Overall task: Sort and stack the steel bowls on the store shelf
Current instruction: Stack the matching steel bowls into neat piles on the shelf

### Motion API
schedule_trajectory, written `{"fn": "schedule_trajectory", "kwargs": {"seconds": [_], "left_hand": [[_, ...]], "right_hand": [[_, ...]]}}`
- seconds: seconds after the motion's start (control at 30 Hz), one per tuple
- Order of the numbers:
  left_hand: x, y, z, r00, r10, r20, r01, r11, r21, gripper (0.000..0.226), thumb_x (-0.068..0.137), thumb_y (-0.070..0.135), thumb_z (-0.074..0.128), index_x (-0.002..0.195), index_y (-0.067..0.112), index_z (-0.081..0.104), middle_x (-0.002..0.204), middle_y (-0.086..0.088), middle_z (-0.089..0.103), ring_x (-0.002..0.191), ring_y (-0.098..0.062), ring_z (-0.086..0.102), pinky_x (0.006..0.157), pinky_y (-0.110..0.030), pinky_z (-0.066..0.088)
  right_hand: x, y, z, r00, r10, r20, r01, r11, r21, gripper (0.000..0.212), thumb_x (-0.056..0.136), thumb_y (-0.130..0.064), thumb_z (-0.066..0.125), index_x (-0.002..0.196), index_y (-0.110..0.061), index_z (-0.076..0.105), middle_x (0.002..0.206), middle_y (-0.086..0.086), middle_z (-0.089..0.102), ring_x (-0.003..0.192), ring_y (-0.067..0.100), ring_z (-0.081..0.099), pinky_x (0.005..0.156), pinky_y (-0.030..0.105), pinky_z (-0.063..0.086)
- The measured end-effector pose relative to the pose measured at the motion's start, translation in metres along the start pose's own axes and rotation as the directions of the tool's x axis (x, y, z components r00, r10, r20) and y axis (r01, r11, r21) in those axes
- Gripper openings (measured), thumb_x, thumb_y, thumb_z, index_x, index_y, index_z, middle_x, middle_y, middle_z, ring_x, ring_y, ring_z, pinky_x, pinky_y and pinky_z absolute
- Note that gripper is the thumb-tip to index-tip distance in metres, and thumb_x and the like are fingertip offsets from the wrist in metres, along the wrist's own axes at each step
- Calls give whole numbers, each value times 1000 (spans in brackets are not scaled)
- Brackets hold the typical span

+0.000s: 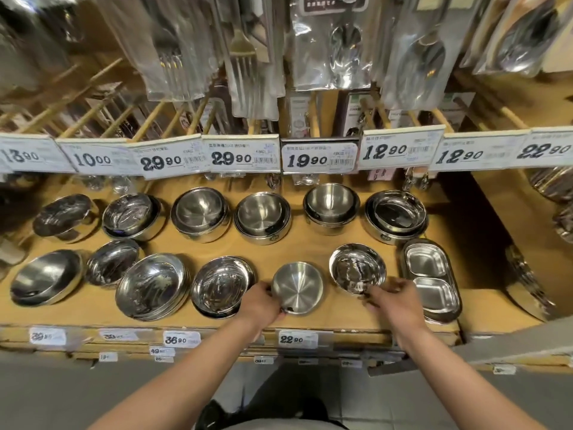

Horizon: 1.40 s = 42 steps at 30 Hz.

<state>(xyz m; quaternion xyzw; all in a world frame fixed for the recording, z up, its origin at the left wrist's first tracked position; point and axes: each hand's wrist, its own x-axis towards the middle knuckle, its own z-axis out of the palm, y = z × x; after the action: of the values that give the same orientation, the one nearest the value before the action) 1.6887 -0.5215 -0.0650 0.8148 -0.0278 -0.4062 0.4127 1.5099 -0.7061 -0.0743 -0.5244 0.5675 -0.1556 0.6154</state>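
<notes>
- Sorting step in hand, by the look of it: left hand [262, 301] grips the near-left rim of a small matte bowl [297, 287] standing in the front row of the shelf [356, 324].
- Right hand [395, 301], fingers curled, pinches the near rim of a shiny bowl [356, 268] just right of the matte one.
- Next move probably calls for lifting one bowl clear and nesting it onto a matching stack; finish and width need matching first.
- Just beside, to the right: a two-compartment steel tray [432, 279], close enough to be knocked by the right hand.
- To the left along the front row: a polished bowl stack [221, 287], near the left knuckles, then a wide bowl [152, 285] and more beyond.
- Back row: nested bowl stacks [263, 217], some sitting askew, likely targets for stacking.
- Above these: price tags [319, 158] hang low over the back row, limiting lift height there.
- Farthest: packaged cutlery [248, 57] on pegs.
</notes>
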Motion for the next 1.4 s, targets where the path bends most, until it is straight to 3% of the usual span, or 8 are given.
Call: {"fn": "schedule_trajectory", "kwargs": {"seconds": [0.1,0.27,0.43,0.57,0.77,0.93,1.17,1.4], "left_hand": [[-1,-1,0,1000,4,-13,-4,1000,9,21,96,6,59,117,6,63,96,-11,72,73,-19,72,50,-16,53],[-1,-3,0,999,-4,-51,3,1000,-10,23,96,3,57,118,6,62,103,-9,68,91,-26,73,69,-31,64],[-9,4,-1,995,20,-99,-9,995,103,19,97,7,54,112,6,64,100,-12,72,82,-27,75,54,-23,57],[-10,18,-13,972,154,-177,-76,921,382,14,93,17,58,101,9,67,91,-2,69,73,-12,64,53,-16,43],[1,55,-59,915,269,-302,-148,918,369,36,94,25,63,125,8,62,115,-12,70,99,-31,69,87,-38,57],[31,70,-94,916,259,-307,-202,957,207,19,94,20,66,110,11,62,89,-5,70,82,-31,74,80,-48,60],[91,88,-94,935,264,-236,-199,943,267,13,93,14,66,104,7,69,101,-12,73,94,-31,70,88,-45,59],[114,99,-72,868,400,-296,-178,805,566,25,93,23,67,107,3,67,107,-15,70,99,-33,65,77,-33,50]], "right_hand": [[5,3,1,997,61,54,-70,981,181,58,92,-5,71,145,-10,45,127,15,63,111,33,68,95,45,58],[4,7,1,987,144,73,-156,966,208,21,91,5,66,106,-6,57,116,22,69,107,34,71,76,31,63],[-2,7,-4,979,185,82,-192,978,86,27,92,-1,69,116,-1,59,112,20,71,95,29,74,87,38,62],[-1,-20,-12,997,-63,-51,39,924,-381,21,91,-23,72,109,-15,64,96,0,69,85,17,64,82,37,51],[14,-82,15,944,-330,2,280,798,-533,42,91,-28,68,126,-6,60,109,13,68,92,28,58,74,32,37],[40,-115,54,939,-342,44,310,783,-538,51,94,-33,66,137,-7,56,89,5,68,82,20,52,75,31,37],[79,-128,83,932,-363,-11,269,710,-650,39,98,-31,61,120,1,67,117,25,69,110,41,62,77,35,39],[91,-126,91,911,-409,57,338,659,-672,55,96,-42,63,143,-15,54,150,14,52,140,36,43,110,37,33]]}}
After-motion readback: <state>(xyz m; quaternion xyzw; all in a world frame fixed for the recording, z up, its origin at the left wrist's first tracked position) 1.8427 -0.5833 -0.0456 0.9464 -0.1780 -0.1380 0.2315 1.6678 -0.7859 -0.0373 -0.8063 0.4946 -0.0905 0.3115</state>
